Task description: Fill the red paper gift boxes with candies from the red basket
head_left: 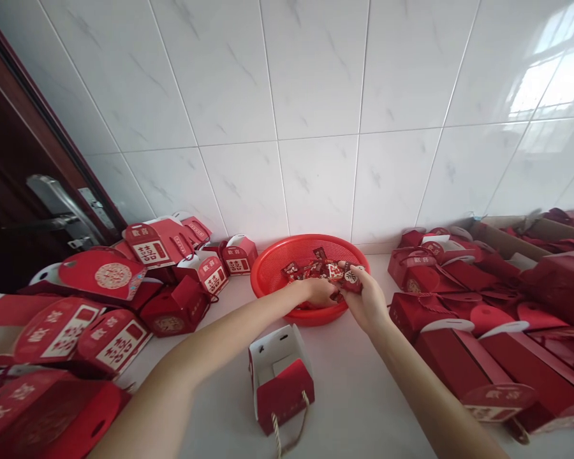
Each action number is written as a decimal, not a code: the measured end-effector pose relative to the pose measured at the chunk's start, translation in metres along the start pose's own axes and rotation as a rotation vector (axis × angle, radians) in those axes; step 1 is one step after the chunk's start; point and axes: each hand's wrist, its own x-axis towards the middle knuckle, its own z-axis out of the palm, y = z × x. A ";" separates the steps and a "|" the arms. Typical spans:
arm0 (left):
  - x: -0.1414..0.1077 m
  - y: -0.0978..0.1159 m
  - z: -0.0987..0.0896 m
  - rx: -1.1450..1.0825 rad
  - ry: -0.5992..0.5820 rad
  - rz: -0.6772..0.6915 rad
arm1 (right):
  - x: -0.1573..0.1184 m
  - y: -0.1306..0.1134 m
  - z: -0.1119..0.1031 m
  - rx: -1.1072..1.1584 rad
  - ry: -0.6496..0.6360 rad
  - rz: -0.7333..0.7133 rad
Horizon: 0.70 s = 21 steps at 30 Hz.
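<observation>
A red plastic basket stands against the tiled wall with several wrapped candies inside. My left hand reaches down into the basket among the candies; its fingertips are hidden. At the basket's right side, my right hand is closed round a few wrapped candies. An open red gift box, white inside and with a rope handle, sits on the white surface in front of the basket, touched by neither hand.
Red gift boxes are piled on the left, and more red boxes crowd the right side. Behind those stands a cardboard carton. A dark door with a metal handle is at the far left.
</observation>
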 end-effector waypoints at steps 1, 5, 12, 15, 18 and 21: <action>-0.002 0.000 -0.001 0.041 -0.055 -0.001 | 0.000 0.000 0.000 -0.002 0.001 -0.001; -0.005 0.000 -0.006 0.174 -0.191 -0.059 | 0.001 0.001 0.001 0.006 0.012 -0.025; 0.011 0.000 -0.006 0.198 -0.167 -0.196 | 0.000 -0.001 0.000 0.006 0.034 -0.009; 0.013 -0.009 -0.014 0.177 -0.097 -0.244 | 0.000 -0.002 0.001 0.006 0.037 0.000; 0.006 -0.023 -0.027 0.172 -0.045 -0.299 | 0.000 -0.003 0.002 0.010 0.035 0.000; -0.008 -0.041 -0.040 0.167 -0.022 -0.343 | 0.000 -0.004 0.004 0.012 0.033 0.004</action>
